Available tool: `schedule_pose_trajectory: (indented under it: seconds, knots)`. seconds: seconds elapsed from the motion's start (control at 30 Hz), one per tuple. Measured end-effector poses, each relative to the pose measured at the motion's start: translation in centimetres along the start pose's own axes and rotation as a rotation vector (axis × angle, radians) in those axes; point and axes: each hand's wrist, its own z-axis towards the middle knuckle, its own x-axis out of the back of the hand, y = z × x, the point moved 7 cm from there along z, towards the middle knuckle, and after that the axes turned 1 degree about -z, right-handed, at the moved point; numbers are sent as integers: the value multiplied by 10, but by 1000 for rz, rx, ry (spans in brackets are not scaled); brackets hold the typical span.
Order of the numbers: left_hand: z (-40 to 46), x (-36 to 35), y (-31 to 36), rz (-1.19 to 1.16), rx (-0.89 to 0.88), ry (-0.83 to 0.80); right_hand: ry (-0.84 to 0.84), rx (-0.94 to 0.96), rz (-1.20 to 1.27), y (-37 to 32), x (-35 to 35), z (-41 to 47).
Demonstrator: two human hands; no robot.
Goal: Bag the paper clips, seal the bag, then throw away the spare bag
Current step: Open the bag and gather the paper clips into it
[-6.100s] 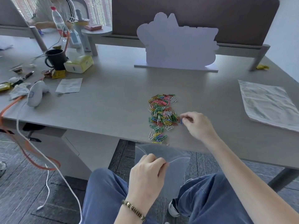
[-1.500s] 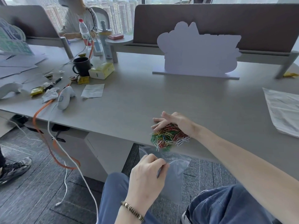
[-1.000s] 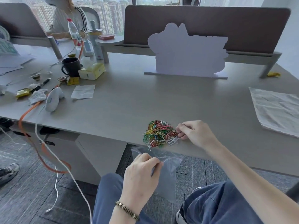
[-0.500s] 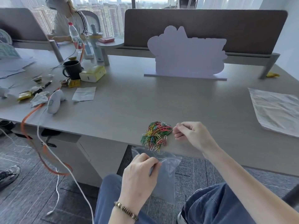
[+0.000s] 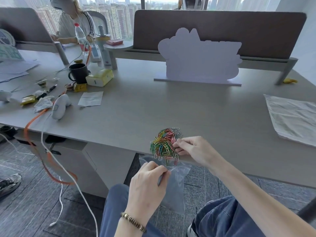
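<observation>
A heap of coloured paper clips (image 5: pixel 164 144) lies at the front edge of the grey desk (image 5: pixel 153 106), and a few clips hang over the edge. Just below that edge hangs a clear plastic bag (image 5: pixel 176 187), its mouth open under the heap. My left hand (image 5: pixel 147 183) pinches the bag's near rim. My right hand (image 5: pixel 193 151) rests on the desk with its fingertips curled against the right side of the heap. A second flat bag (image 5: pixel 294 117) lies on the desk at the far right.
A white cut-out board (image 5: pixel 200 57) stands at the back of the desk. At the left are a black mug (image 5: pixel 77 72), a tissue box (image 5: pixel 100 77), a white controller (image 5: pixel 59 108) with orange and white cables, and a paper sheet (image 5: pixel 90 99). A person sits behind the left divider.
My right hand has swept the spread-out clips into a tight heap and pushed it to the desk edge; now some clips overhang the open bag. My left hand has kept hold of the bag.
</observation>
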Motion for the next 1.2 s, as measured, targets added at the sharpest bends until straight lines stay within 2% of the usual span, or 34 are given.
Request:
schedule_pose_trajectory:
  seconds: [0.1, 0.2, 0.3, 0.4, 0.47, 0.57, 0.73, 1.07, 1.13, 1.2]
  knots:
    - [0, 1, 0, 9, -11, 3, -95, -21, 157, 6, -14, -6]
    - [1, 0, 0, 24, -11, 4, -159, -14, 208, 6, -18, -10]
    - [1, 0, 0, 22, -12, -5, -45, -21, 209, 6, 2, -3]
    - [1, 2, -2, 22, -9, -11, 154, 11, 90, 7, 29, 11]
    - [1, 3, -2, 22, -6, -13, 198, 7, 4, 5, 35, 18]
    - [2, 4, -2, 16, -2, -12, 155, -5, -63, -1, 29, 24]
    - [3, 6, -1, 9, -4, -1, 31, -3, -25, -6, 7, 19]
    - [6, 5, -2, 6, 4, -1, -173, 9, 219, -3, -26, -2]
    - [6, 6, -2, 11, 3, -5, -133, 12, 264, -4, -16, 0]
    - [6, 6, -3, 13, 6, -10, -11, 9, 285, -4, 3, 8]
